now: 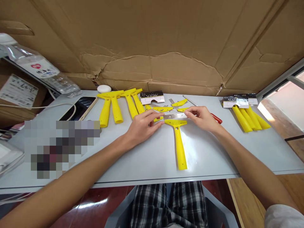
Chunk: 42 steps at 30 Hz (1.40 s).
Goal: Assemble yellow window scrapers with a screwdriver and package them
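Note:
A thin metal scraper blade (175, 116) lies level between my two hands, just above the head of a yellow scraper handle (180, 145). At its right end, my right hand (201, 117) pinches it between thumb and fingers. The fingertips of my left hand (143, 126) close on the left end, partly covering it. That handle rests on the table with its wide head pointing away from me. Behind my fingers lie several small yellow clamp pieces (162, 109) with metal parts, some of them hidden by the hands.
More yellow scraper handles (116, 109) lie at the left back. Carded yellow handles (243, 118) sit at the right. A black card (152, 97), a red-handled screwdriver (216, 118), a phone (79, 107) and a plastic bottle (40, 68) are around. Cardboard (152, 41) walls the back.

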### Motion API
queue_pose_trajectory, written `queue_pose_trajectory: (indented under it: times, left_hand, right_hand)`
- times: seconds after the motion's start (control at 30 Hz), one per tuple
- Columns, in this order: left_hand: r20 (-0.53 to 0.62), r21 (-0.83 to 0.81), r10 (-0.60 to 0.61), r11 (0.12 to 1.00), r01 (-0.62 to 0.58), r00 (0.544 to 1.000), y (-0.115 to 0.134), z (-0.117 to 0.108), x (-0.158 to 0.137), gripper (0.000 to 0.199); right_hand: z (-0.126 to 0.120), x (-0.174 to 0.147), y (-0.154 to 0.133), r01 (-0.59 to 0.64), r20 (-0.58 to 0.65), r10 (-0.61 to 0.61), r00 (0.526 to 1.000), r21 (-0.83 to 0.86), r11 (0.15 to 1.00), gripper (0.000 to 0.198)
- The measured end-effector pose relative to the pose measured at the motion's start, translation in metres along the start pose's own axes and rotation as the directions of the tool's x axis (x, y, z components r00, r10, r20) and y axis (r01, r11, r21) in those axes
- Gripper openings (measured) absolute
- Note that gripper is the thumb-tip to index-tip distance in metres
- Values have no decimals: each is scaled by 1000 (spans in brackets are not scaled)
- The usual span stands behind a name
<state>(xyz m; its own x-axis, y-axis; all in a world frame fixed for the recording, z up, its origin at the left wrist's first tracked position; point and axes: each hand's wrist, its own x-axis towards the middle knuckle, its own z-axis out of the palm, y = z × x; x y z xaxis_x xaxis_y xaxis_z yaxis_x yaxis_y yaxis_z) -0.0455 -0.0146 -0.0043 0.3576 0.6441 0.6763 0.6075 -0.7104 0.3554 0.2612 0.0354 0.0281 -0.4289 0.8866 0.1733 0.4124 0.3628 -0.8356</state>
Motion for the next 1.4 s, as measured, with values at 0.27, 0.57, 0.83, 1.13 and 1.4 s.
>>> queue_pose_trajectory:
  times: [0.27,0.57,0.83,1.13,1.4]
  left_hand:
    - [-55,7,-34,999,35,998,-4,1,0,16]
    - [-68,-13,5,1000,-6,998,-3,4,2,16]
    - [-115,51,-129,989,136,985,0,4,2,22]
    - [20,-31,-224,974,225,974,6,16,12,30]
    - [137,56,-132,990,126,982,-1,23,8,33]
  right_hand:
    - [8,-1,1,-46,0,47,999,195,980,45]
    - [8,-2,-2,-77,74,60,995,262,962,55]
    - [4,-3,-5,-9,101,-12,995,212,977,46]
    - [-4,-2,-4,-18,13,17,1000,100,995,33]
    - [-3,5,16,-24,111,22,994,18,1000,27]
